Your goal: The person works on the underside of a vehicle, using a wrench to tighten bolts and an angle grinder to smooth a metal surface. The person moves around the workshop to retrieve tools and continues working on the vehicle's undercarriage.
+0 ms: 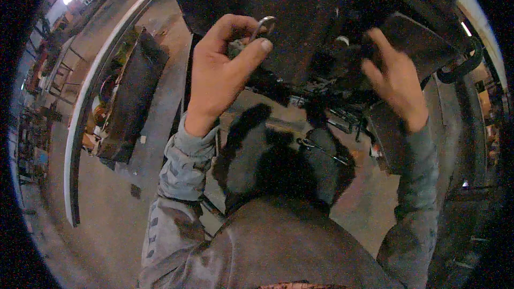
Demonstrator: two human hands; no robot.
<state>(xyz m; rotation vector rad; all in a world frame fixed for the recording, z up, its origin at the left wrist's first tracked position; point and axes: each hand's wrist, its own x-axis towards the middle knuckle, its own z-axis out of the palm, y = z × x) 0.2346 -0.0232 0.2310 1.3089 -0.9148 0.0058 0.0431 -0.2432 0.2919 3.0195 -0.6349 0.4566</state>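
Hands are raised to the dark underside of a machine (300, 27) overhead. The left hand (219, 75) has its grip pressed together, thumb and fingers pinching a small metal spanner (263, 25) near its ring end; the ring shows just above the thumb tip, and the tool's long axis seems to run from upper right down into the palm, though most of the shaft is hidden. The right hand (393, 80) reaches into the dark parts beside a small pale fitting (342, 39), its fingers blurred, so whether they are spread or closed on something cannot be told. The fitting lies to the right of the spanner's ring, nearer the right hand than the left. Grey sleeves (184, 163) cover both forearms, above a concrete floor (107, 219).
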